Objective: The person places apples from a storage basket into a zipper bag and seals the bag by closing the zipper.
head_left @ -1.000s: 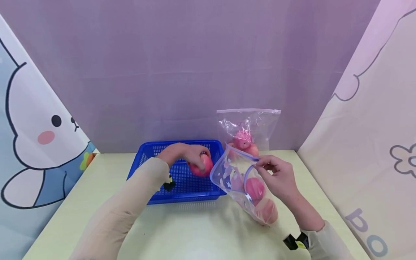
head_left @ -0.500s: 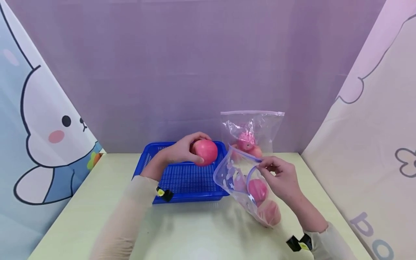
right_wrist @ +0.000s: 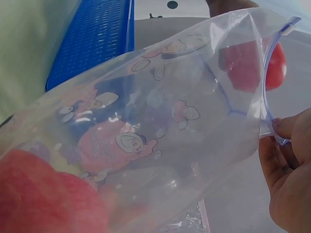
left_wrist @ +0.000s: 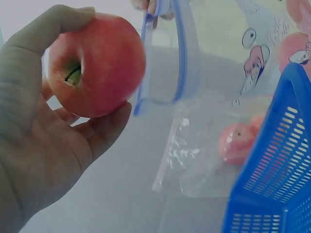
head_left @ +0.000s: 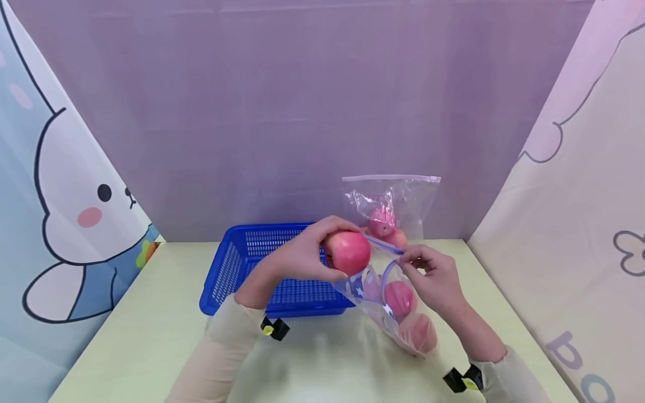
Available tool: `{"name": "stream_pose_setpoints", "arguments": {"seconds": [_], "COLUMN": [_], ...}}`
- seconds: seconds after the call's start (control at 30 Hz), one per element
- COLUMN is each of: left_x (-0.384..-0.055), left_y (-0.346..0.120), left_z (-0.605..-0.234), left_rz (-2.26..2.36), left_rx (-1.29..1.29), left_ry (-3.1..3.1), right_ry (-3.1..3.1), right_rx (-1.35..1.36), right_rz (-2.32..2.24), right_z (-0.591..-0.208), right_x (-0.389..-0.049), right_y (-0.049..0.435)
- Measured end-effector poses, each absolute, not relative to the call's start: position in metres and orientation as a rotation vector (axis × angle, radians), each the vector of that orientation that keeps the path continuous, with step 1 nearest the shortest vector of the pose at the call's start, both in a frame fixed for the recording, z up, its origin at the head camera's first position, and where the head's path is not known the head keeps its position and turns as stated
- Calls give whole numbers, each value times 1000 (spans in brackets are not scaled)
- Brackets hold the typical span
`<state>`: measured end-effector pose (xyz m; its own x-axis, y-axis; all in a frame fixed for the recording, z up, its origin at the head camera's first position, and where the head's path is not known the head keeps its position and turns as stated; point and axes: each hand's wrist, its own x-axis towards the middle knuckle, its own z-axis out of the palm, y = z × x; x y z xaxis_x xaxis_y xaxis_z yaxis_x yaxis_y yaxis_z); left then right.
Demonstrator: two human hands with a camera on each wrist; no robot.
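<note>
A red apple is gripped between the thumb and fingers of my left hand, beside the mouth of a clear printed zip bag. The left wrist view shows the apple's stem end facing the palm side. My right hand pinches the bag's purple-blue zip rim, and its mouth gapes toward the left. Inside the bag, apples lie low down, seen through the printed plastic. In the right wrist view the held apple shows at the mouth, partly behind the plastic.
A blue plastic basket stands left of the bag on the pale table. Behind the bag, a second clear zip bag holds more apples. A purple-grey backdrop rises behind, with printed cloths on both sides.
My left hand has lifted the apple out of the blue basket and carried it right, to the bag's mouth. My right hand keeps its pinch on the rim, nearly still.
</note>
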<state>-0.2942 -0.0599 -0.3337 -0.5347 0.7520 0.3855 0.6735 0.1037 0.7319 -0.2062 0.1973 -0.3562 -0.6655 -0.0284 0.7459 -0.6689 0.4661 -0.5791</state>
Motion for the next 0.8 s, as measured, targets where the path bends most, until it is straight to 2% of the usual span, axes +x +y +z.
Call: {"name": "stream_pose_setpoints", "arguments": {"seconds": [0.33, 0.8], "left_x": [-282, -279], "left_y": [-36, -28], "left_z": [-334, -335], "left_rz": [1122, 904], "left_rx": [1496, 1529], "left_ry": [2411, 2539], "right_ry": [-2044, -2007], "right_rx": [550, 563], "right_rz": [1231, 1271], "right_z": [-357, -354], "right_x": [-204, -203], "right_y": [199, 197]}}
